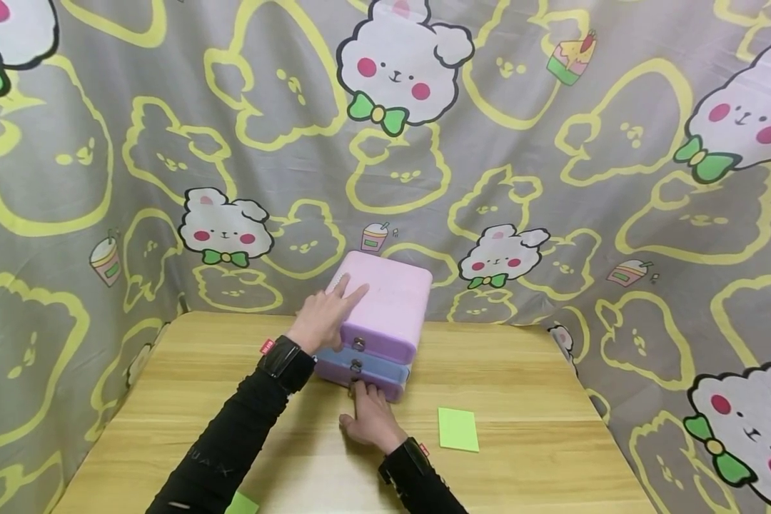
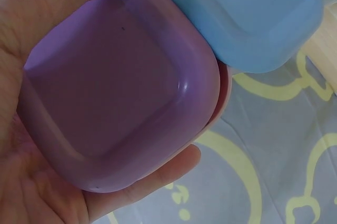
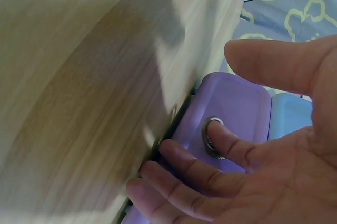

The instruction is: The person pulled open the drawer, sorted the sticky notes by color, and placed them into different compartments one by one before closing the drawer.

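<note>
A small drawer box with a pink top [image 1: 392, 289] stands on the table, its fronts purple, blue and purple, each with a metal pull. My left hand [image 1: 324, 316] rests on its upper left corner, straight fingers spread over the top and thumb down beside the upper purple drawer [image 2: 121, 82]. Low at the front, my right hand [image 1: 374, 417] touches the bottom purple drawer [image 3: 237, 103]. In the right wrist view the index fingertip lies within its ring pull [image 3: 211, 139]; the thumb stands apart. The middle blue drawer [image 2: 253, 19] sits between the purple ones.
A green sticky-note pad [image 1: 459, 430] lies right of my right hand on the wooden table [image 1: 520, 378]. Another green piece [image 1: 243, 504] shows partly beside my left sleeve. A grey curtain [image 1: 308, 171] with cartoon rabbits hangs behind and at both sides.
</note>
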Available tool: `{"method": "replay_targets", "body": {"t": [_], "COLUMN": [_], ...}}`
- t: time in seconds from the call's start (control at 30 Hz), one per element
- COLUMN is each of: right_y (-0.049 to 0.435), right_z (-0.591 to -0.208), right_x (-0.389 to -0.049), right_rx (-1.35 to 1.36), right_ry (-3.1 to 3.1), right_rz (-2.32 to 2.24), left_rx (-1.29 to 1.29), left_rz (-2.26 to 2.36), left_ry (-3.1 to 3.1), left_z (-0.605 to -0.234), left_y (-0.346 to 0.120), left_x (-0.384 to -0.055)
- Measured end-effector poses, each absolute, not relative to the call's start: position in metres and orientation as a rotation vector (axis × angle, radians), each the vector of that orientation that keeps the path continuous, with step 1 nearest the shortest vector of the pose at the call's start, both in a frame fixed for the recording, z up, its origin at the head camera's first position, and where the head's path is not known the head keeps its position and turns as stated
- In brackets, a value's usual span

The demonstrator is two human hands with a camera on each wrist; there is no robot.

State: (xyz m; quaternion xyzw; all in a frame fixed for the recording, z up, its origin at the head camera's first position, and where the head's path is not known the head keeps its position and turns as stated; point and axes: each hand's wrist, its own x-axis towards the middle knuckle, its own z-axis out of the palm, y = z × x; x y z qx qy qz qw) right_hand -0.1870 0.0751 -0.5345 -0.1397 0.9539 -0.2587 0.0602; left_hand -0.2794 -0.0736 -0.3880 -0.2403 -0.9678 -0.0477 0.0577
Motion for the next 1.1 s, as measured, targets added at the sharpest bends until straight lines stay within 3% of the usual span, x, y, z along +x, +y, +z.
{"method": "replay_targets", "body": {"t": [1.1], "right_y": [0.0674], "right_z": [-0.5268], "right_x": [-0.1831], "right_rx": [-0.316], "right_ry": [2.826], "right_rz": [-0.785], "left_rx": [-0.767], "left_rz": [0.002], "left_ry": [-2.863], "left_z": [-0.3895], "left_y": [-0.0757], "left_x": [-0.2849]}}
